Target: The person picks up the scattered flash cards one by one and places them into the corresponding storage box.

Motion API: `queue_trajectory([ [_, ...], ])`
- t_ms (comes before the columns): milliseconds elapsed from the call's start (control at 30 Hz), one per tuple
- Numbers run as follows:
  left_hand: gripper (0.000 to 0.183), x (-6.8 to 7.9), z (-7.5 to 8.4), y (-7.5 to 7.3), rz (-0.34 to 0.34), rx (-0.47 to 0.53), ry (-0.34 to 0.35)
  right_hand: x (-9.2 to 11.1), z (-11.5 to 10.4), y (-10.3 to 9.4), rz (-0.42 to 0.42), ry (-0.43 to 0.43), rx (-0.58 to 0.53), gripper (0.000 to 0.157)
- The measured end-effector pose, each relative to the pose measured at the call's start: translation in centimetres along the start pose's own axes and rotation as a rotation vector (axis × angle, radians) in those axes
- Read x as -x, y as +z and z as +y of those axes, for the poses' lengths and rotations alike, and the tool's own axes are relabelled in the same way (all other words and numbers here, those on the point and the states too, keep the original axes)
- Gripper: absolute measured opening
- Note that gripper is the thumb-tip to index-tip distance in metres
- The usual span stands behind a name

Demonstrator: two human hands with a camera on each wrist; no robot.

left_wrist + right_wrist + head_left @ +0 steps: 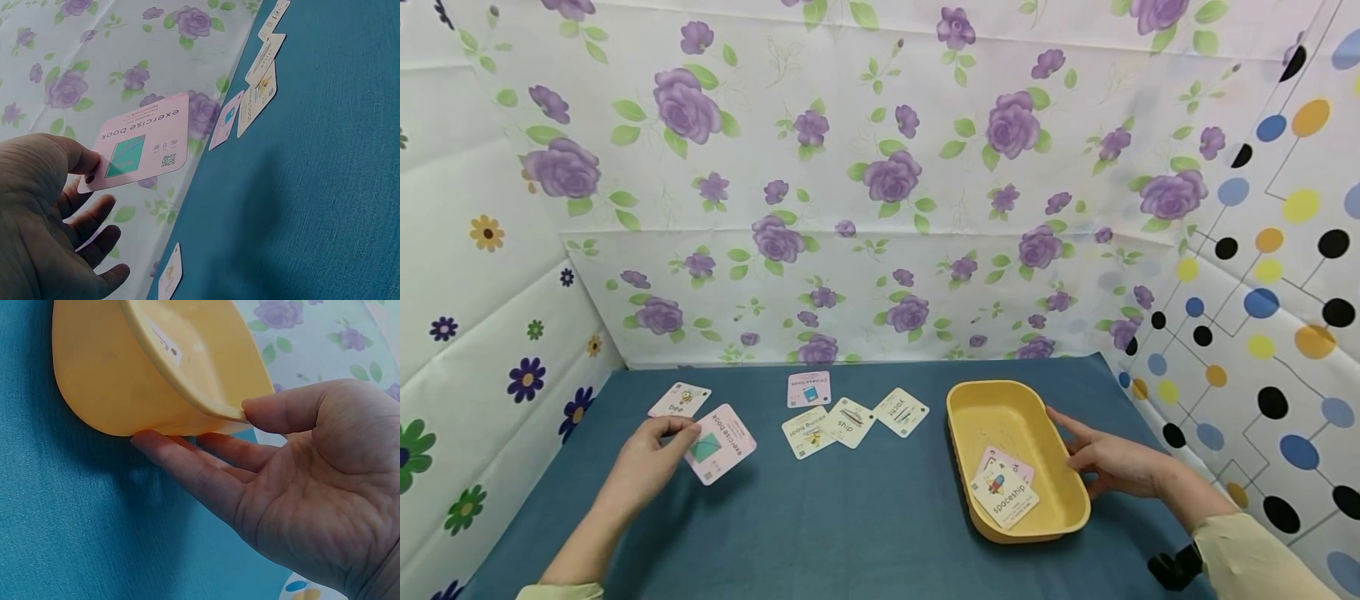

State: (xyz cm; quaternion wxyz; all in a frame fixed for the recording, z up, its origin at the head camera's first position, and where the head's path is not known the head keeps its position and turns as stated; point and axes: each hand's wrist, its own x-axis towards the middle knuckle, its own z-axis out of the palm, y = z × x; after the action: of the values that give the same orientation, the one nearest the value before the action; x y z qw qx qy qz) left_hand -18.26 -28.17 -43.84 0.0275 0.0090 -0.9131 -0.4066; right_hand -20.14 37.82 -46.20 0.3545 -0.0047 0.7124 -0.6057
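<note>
My left hand (pixel 651 458) pinches a pink "exercise book" flashcard (pixel 721 444) by one corner between thumb and forefinger. In the left wrist view, the card (pixel 139 142) is held above the table while the other fingers spread loosely below. Partly behind this hand lies an "egg" card (pixel 680 400). At the right, my right hand (pixel 1116 462) grips the side of a yellow plastic bin (pixel 1022 404). Its thumb rests on the rim and its fingers reach under the wall (pixel 94 381). A "spaceship" card (pixel 1004 495) overlaps a pink card (pixel 1017 465) inside the bin.
Toward the back of the blue table (pixel 820 525) lie a "Chinese book" card (pixel 808 389), a boat card (pixel 807 433), a "ship" card (pixel 848 422) and a "yacht" card (pixel 901 412). Patterned cloth walls (pixel 850 292) enclose the back and sides. A black object (pixel 1175 568) is beside the right sleeve.
</note>
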Motion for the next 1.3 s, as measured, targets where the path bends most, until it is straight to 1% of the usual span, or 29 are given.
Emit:
queue_trajectory([
  [267, 0.048, -0.1, 0.3, 0.1, -0.007, 0.0, 0.0, 0.0, 0.1, -0.1, 0.005, 0.011, -0.007, 0.098],
  [667, 0.049, -0.4, 1.7, 1.2, -0.028, 0.027, -0.004, 0.0, 0.3, -0.2, -0.001, 0.005, -0.017, 0.091],
  [800, 0.046, -0.5, 2.4, 1.7, -0.021, 0.031, 0.02, 0.0, 0.3, -0.2, -0.004, 0.004, -0.014, 0.09],
  [967, 0.039, -0.8, 3.3, 2.6, -0.007, 0.046, 0.079, 0.0, 0.2, -0.3, -0.008, 0.002, -0.013, 0.091],
  [1033, 0.037, -1.0, 3.7, 3.0, -0.008, 0.067, 0.094, 0.0, 0.2, -0.3, -0.004, 0.002, -0.014, 0.091],
  [1300, 0.034, -1.4, 5.4, 4.4, -0.031, 0.118, 0.106, 0.1, 0.1, -0.2, -0.017, -0.013, -0.005, 0.089],
])
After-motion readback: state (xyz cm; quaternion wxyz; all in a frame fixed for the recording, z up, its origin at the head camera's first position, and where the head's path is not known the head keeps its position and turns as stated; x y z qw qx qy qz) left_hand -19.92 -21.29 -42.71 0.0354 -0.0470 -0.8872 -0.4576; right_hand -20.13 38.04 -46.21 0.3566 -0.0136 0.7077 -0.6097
